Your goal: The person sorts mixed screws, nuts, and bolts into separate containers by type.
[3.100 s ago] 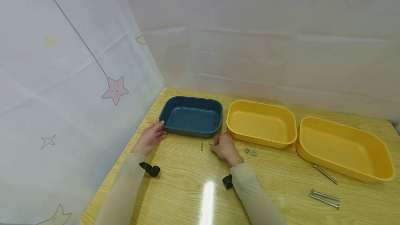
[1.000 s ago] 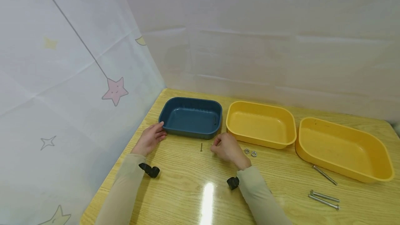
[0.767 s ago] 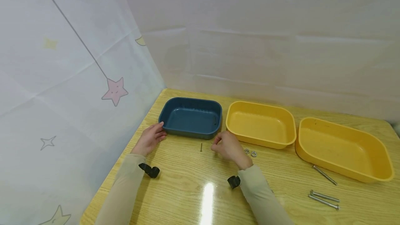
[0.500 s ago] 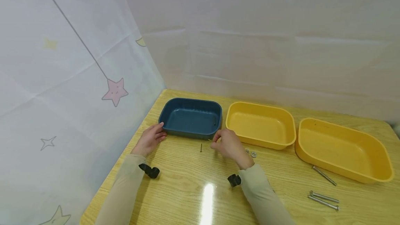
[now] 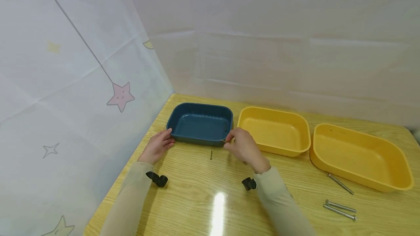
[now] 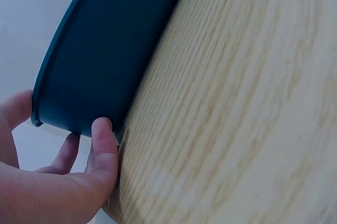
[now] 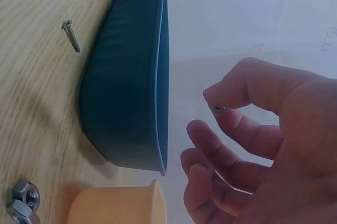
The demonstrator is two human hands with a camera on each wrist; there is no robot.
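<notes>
Fingertips of my left hand [image 5: 156, 146] touch the near left corner of the blue tray [image 5: 197, 139]; in the left wrist view the thumb is at its rim and the other fingers at the wall. Between thumb and index finger, my right hand [image 5: 243, 146] pinches a small screw [image 7: 218, 109], mostly hidden by the fingers. It hovers by the tray's near right corner, above the tabletop. One small dark screw [image 5: 225, 127] lies inside the tray at the right. Another screw [image 5: 211, 155] lies on the table in front of it.
Two yellow trays, one in the middle [image 5: 279, 149] and one at the right [image 5: 361, 179], stand in a row beside the blue one. Two hex nuts [image 7: 25, 197] lie near my right hand. A long bolt [image 5: 341, 184] and two more bolts [image 5: 339, 212] lie at the right.
My right hand has picked the small screw up from the table and raised it toward the blue tray's near right rim. The left hand has stayed at the tray's left corner.
</notes>
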